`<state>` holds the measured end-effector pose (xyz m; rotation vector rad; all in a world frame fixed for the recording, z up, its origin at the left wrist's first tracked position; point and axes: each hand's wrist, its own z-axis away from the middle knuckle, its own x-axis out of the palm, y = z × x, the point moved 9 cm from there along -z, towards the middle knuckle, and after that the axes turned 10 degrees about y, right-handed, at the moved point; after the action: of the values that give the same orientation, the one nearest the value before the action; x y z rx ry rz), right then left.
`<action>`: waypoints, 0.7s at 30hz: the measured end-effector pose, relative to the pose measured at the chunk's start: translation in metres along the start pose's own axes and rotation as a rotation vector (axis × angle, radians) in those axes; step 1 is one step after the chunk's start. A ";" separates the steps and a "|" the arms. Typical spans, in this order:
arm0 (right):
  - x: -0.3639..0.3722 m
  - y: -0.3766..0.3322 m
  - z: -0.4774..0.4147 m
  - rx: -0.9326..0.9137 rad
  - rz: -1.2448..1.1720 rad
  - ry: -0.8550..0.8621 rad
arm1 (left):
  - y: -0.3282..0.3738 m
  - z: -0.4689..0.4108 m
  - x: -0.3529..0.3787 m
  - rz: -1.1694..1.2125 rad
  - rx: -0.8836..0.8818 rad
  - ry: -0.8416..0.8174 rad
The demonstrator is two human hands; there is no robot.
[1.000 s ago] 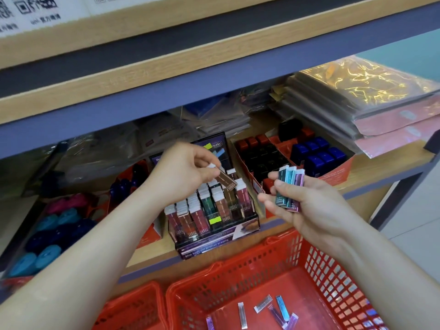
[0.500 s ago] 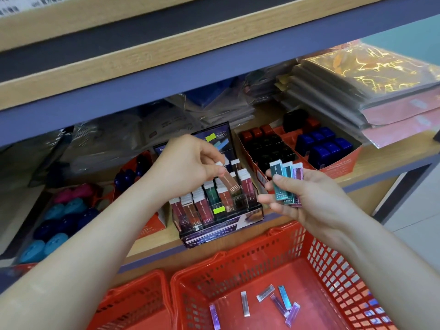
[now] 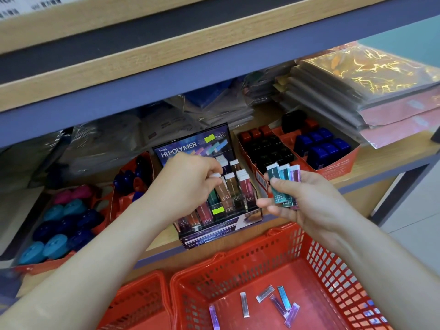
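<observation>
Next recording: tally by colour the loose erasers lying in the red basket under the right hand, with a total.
Purple erasers: 3
Silver erasers: 2
Teal eraser: 1
Total in the red basket: 6

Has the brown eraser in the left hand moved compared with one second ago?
Yes. Against the display box, the brown eraser that the left hand pinches has gone down, from above the rows to in among them.
</observation>
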<state>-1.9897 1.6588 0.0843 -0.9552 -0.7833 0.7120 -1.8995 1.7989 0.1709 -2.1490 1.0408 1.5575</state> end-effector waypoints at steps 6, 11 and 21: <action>0.001 -0.001 0.002 0.011 -0.006 0.001 | 0.005 0.002 0.012 -0.067 0.087 -0.043; 0.001 -0.002 0.002 0.015 -0.020 -0.004 | -0.008 0.002 0.015 0.040 -0.061 -0.017; 0.001 -0.001 0.002 0.022 -0.017 -0.001 | 0.000 -0.003 0.021 0.043 0.078 -0.035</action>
<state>-1.9904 1.6599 0.0860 -0.9274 -0.7822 0.7048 -1.8946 1.7888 0.1527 -2.0532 1.1241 1.5419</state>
